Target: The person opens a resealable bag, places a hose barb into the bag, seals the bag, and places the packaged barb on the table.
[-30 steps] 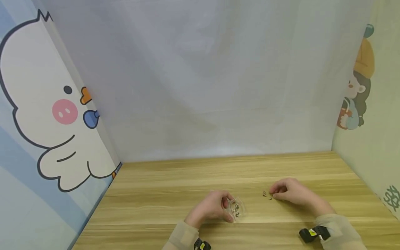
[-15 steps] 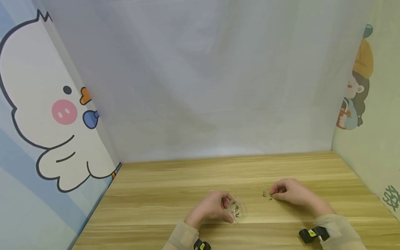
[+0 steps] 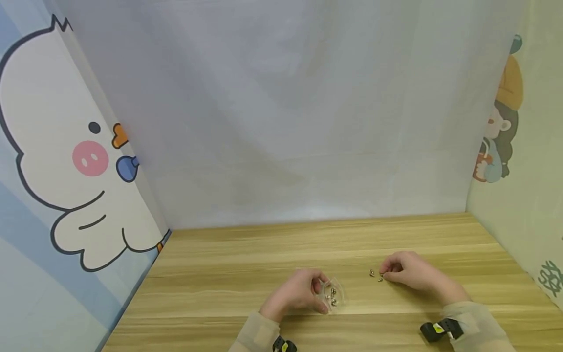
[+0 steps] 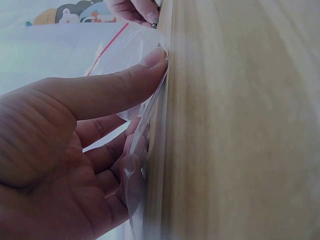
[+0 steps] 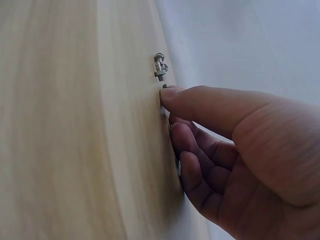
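Note:
My left hand (image 3: pixel 299 292) holds a clear zip bag (image 3: pixel 340 288) by its mouth between thumb and fingers, low over the table. Inside the bag lie several small metal screws (image 3: pixel 333 293). The left wrist view shows the bag's red strip (image 4: pixel 108 48), with the thumb pressing on the near plastic. To the right, my right hand (image 3: pixel 411 274) rests at the tabletop with thumb and forefinger pinching a small screw (image 5: pixel 166 86), mostly covered by the thumb. Just beyond those fingertips, a few loose screws (image 5: pixel 160 69) with nuts or washers on them lie on the wood.
The wood-grain table (image 3: pixel 220 274) runs back to a pale grey cloth backdrop (image 3: pixel 308 122). Cartoon-printed panels stand at the left (image 3: pixel 48 146) and right (image 3: pixel 519 205) edges. Each wrist wears a strapped-on black camera (image 3: pixel 433 332).
Both hands stay almost still. The right fingertips remain at the same screws, and the bag keeps its place in the left hand.

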{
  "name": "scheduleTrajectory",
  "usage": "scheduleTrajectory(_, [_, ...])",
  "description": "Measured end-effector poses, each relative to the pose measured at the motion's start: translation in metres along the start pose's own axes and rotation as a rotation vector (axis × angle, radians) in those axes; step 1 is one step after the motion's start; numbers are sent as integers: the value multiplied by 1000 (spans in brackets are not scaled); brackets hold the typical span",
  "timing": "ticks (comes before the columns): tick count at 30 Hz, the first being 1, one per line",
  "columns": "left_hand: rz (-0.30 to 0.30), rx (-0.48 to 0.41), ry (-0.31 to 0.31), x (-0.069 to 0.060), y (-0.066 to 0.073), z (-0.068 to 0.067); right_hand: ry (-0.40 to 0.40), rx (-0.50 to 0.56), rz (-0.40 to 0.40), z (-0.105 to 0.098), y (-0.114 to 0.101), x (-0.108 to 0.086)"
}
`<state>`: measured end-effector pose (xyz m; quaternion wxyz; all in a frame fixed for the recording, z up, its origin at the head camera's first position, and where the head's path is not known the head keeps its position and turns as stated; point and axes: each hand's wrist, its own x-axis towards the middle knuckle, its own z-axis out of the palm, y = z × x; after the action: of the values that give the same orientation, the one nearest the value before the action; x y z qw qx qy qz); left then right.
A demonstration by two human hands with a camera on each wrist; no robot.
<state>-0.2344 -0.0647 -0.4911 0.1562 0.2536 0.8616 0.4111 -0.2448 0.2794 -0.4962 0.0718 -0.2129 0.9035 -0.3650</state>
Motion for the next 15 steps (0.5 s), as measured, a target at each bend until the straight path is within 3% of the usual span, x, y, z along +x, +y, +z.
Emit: scheduleTrajectory(15, [-1,-3,-7,0,-1,0,2,8,-18,0,2,0])
